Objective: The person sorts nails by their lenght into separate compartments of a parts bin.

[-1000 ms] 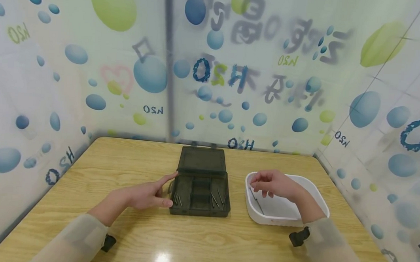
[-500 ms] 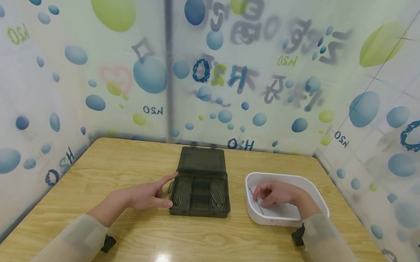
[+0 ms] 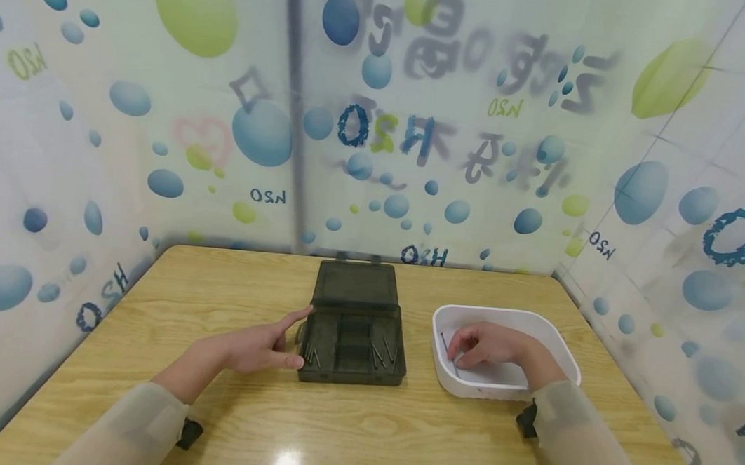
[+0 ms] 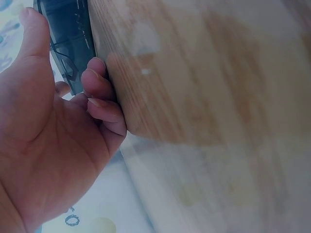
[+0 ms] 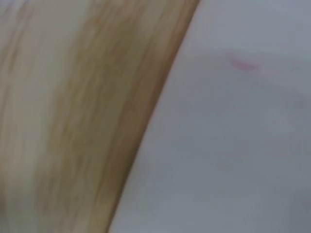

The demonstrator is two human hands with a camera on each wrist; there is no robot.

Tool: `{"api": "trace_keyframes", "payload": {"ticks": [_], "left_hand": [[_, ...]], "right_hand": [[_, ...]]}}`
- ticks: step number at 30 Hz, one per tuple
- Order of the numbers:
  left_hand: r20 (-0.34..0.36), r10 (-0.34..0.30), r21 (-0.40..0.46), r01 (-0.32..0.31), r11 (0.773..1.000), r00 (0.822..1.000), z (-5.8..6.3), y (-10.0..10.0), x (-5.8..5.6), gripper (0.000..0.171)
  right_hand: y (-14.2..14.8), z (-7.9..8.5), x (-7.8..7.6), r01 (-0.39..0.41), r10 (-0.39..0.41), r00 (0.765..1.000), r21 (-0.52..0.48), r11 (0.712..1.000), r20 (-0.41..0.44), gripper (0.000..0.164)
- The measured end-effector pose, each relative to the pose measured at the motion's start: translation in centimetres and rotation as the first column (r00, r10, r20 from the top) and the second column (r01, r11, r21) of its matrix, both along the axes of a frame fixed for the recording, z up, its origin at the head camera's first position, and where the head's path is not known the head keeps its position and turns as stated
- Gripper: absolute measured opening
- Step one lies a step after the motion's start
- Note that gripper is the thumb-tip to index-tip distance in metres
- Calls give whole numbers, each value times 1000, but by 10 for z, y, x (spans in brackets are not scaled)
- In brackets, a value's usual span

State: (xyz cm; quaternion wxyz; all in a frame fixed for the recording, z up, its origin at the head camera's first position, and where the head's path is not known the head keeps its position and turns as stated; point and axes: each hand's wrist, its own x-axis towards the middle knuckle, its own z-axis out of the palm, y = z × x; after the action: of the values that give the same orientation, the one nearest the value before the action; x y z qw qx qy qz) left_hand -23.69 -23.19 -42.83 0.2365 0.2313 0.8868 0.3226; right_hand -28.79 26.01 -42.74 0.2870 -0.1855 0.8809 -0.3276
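A dark translucent organizer case (image 3: 352, 344) stands with its lid raised, several thin nails (image 3: 312, 356) in its left compartment and several more in the right one. My left hand (image 3: 255, 346) touches the case's left side, thumb at the front corner and index finger stretched toward the back; the other fingers bend loosely in the left wrist view. Inside the white plastic tub (image 3: 562, 344), my right hand (image 3: 493, 344) reaches down with bent fingers at a long thin nail (image 3: 445, 342). The fingers cover part of this nail, so I cannot tell whether they pinch it.
Both things stand on a wooden table (image 3: 349, 428), the tub to the right of the case with bare tabletop between them. Behind the case the raised lid (image 3: 356, 284) leans back near a patterned curtain (image 3: 375, 190), which also hangs along both sides.
My right hand has lowered from the tub's rim level into the tub, and its fingertips have come to the nail. My left hand stays against the case.
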Motion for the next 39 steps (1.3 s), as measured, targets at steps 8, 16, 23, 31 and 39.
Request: {"api": "trace_keyframes", "payload": {"ticks": [8,16,23,31,39], "left_hand": [[-5,-9,2,9,1000,1000,0,-1,0,105],[1,-3,5,3,1000,1000,0,-1,1,104],[13,4,8,-4,1000,1000,0,-1,1,104],[16,4,5,-4,1000,1000,0,1,2,104],[14,12,4,-13,1000,1000,0,0,2,104]], "right_hand": [[1,-5,-4,41,-41,998,11,999,-38,12],[1,-4,-4,20,-18,996,19,1000,-84,12],[-1,-1,-1,20,-15,995,49,999,-95,12],[-1,5,5,22,-11,992,87,996,-129,11],[2,17,11,25,-24,984,5,1000,-175,12]]}}
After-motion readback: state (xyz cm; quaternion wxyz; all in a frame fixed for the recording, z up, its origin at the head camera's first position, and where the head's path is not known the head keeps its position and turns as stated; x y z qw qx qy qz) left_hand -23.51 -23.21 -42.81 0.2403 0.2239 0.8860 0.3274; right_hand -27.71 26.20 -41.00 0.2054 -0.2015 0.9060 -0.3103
